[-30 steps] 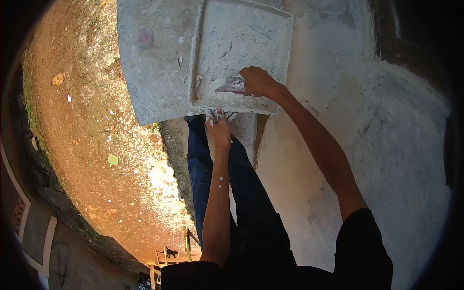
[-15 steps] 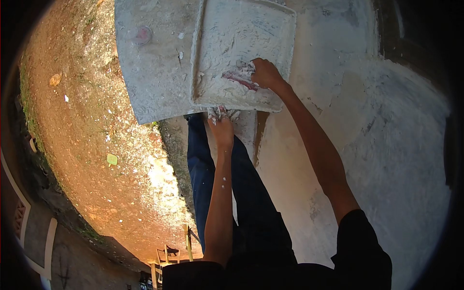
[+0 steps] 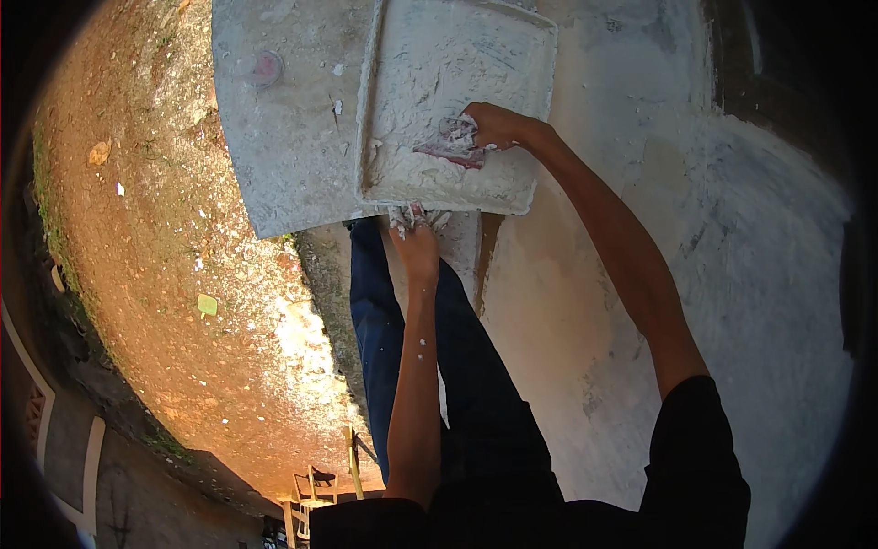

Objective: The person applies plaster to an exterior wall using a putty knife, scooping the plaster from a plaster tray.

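Note:
A shallow rectangular tray (image 3: 366, 137) holds a spread of thick white paste (image 3: 439, 64). Over the paste, toward the tray's near right, my right hand (image 3: 489, 126) is closed round a red, flat-bladed scraper (image 3: 471, 162) caked with white. The scraper's edge lies on or just above the paste; I cannot tell which. At the tray's near edge is my left hand (image 3: 418, 240), its fingers curled and smeared with white. A small reddish bit shows between them, but what it belongs to is hidden.
Beneath the tray lies a grey, paste-spotted board (image 3: 283, 156) with a round pinkish lid-like piece (image 3: 266, 69) on it. Sunlit reddish soil (image 3: 174, 238) stretches to the left. A pale, smoothed surface (image 3: 631, 302) fills the right. A wooden frame (image 3: 315, 485) stands at the lower left.
My right hand has moved slightly up and left with the scraper, its wrist bending more and its elbow swinging out right. My left hand stays at the tray's near edge.

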A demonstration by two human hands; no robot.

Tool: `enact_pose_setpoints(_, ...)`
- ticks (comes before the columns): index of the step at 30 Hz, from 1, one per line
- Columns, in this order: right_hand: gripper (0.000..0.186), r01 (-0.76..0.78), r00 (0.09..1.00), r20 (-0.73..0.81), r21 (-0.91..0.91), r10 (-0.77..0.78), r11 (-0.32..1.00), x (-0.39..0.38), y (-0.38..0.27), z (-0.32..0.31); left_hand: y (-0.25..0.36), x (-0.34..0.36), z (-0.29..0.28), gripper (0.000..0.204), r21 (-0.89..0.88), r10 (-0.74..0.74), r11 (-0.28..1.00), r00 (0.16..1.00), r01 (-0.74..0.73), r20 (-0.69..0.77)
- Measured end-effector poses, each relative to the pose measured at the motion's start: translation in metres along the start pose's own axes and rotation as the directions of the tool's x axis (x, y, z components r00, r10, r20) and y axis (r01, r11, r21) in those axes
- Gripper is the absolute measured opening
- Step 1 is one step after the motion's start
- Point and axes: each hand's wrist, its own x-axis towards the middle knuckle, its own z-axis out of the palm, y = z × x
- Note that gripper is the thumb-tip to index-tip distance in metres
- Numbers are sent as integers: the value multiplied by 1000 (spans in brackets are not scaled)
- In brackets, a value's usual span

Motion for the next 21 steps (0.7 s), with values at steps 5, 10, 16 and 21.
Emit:
enact_pose_setpoints(5,33,-46,999,14,-29,46,999,-3,-7,2,-1,5,-6,44,59,-8,998,999,5,39)
enact_pose_setpoints(10,22,40,946,-292,-335,-144,941,-31,-16,35,3,2,-1,45,94,-69,993,997,66,25)
enact_pose_setpoints(16,12,54,938,-300,-368,-173,928,-51,-32,66,9,0,0,46,36,-36,999,998,34,50)
enact_pose_setpoints(21,14,-84,909,-415,-259,-33,962,-50,-21,60,9,0,-3,51,49,-26,999,999,24,45)
